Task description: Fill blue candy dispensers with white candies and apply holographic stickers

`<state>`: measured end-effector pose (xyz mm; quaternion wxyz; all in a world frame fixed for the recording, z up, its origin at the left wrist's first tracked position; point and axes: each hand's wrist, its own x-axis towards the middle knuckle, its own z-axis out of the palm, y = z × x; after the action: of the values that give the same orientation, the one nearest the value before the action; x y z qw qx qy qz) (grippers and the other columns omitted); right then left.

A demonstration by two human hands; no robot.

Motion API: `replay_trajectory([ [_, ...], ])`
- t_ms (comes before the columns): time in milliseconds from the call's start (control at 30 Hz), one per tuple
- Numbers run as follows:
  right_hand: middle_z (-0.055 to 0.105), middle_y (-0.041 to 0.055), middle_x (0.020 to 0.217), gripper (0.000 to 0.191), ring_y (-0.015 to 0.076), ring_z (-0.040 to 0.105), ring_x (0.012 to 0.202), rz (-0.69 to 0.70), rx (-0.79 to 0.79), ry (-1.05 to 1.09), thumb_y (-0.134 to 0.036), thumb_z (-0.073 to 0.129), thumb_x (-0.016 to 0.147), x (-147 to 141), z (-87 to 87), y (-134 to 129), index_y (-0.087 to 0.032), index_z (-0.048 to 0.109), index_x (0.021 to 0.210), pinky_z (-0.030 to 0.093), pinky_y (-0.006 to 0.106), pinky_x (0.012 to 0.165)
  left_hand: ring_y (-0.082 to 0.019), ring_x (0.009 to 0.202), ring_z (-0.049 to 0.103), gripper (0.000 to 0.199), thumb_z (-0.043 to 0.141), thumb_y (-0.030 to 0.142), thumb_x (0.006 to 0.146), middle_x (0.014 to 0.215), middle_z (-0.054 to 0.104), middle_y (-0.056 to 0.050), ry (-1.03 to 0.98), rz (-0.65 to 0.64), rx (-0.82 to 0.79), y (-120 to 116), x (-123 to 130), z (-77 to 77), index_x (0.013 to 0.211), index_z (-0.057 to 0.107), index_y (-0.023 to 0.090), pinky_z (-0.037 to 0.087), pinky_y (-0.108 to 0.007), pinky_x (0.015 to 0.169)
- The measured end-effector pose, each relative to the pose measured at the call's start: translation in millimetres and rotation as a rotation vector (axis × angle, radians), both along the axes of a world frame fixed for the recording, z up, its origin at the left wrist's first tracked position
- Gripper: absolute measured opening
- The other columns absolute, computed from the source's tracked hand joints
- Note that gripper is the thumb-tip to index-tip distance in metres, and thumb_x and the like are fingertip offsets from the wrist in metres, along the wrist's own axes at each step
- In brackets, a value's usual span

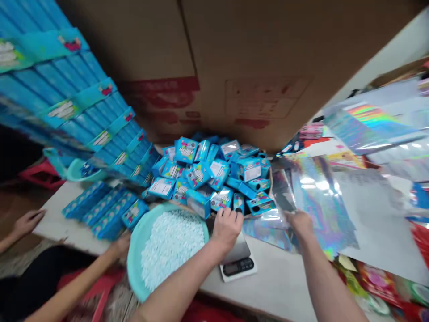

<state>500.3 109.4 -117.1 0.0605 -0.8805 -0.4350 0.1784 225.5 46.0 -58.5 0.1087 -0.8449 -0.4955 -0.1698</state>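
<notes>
My left hand (228, 229) has its fingers curled at the near edge of the heaped blue boxes (217, 172), above the scale (238, 267) on the worktop (271, 279); I cannot tell whether they grip anything. My right hand (300, 224) has its fingers drawn narrow on clear film (283, 192), beside shiny iridescent bags (321, 192). The turquoise basin (134, 257) of pale pieces (172, 246) sits left of the scale.

No wording can be read — the lettering on the small blue boxes (197, 174), the red print on the cardboard carton (214, 49) and the markings on the scale (239, 268) are blurred.
</notes>
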Motion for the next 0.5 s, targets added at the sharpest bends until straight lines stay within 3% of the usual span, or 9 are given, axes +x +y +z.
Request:
replay_trajectory([
  [67, 0.07, 0.021, 0.083, 0.036, 0.0293, 0.067, 0.076, 0.013, -0.056, -0.013, -0.036, 0.064, 0.077, 9.9, 1.8, 1.5, -0.007, 0.071, 0.097, 0.042, 0.031, 0.055, -0.02, 0.08, 0.055, 0.024, 0.044, 0.022, 0.092, 0.08, 0.061, -0.007, -0.037, 0.0, -0.069, -4.9, -15.2, 8.1, 0.108, 0.061, 0.019, 0.036, -0.035, 0.07],
  [167, 0.067, 0.0262, 0.1, 0.05, 0.0315, 0.064, 0.09, -0.041, -0.06, -0.115, -0.041, 0.06, 0.081, 32.1, 13.7, -4.7, -0.007, 0.063, 0.118, 0.037, 0.034, 0.059, -0.021, 0.093, 0.056, 0.025, 0.044, 0.025, 0.093, 0.098, 0.066, -0.009, -0.178, 0.079, -0.106, -21.1, -68.7, 19.3, 0.11, 0.062, 0.021, 0.039, -0.038, 0.081],
  [300, 0.068, 0.0244, 0.094, 0.043, 0.0286, 0.062, 0.081, -0.145, -0.015, -0.233, -0.043, 0.063, 0.078, 66.9, 35.8, -31.8, -0.016, 0.068, 0.111, 0.031, 0.035, 0.059, -0.021, 0.09, 0.06, 0.021, 0.047, 0.024, 0.091, 0.092, 0.069, -0.009, -0.416, 0.35, -0.108, -60.5, -137.4, 17.3, 0.095, 0.066, 0.017, 0.044, -0.038, 0.085],
  [400, 0.068, 0.0246, 0.089, 0.042, 0.027, 0.059, 0.075, -0.172, -0.01, -0.287, -0.043, 0.062, 0.079, 78.5, 44.0, -58.7, -0.014, 0.068, 0.108, 0.029, 0.034, 0.058, -0.018, 0.086, 0.063, 0.023, 0.046, 0.029, 0.091, 0.092, 0.07, -0.006, -0.664, 0.318, -0.483, -92.9, -124.5, -0.6, 0.096, 0.066, 0.02, 0.05, -0.033, 0.082],
  [500, 0.068, 0.0216, 0.085, 0.041, 0.0258, 0.058, 0.07, -0.1, 0.025, -0.303, -0.046, 0.057, 0.081, 79.2, 41.1, -80.5, -0.014, 0.069, 0.104, 0.03, 0.033, 0.056, -0.022, 0.111, 0.058, 0.037, 0.051, 0.032, 0.087, 0.121, 0.061, -0.01, -0.809, 0.31, -0.841, -106.4, -62.8, -27.1, 0.122, 0.055, 0.021, 0.047, -0.037, 0.095],
])
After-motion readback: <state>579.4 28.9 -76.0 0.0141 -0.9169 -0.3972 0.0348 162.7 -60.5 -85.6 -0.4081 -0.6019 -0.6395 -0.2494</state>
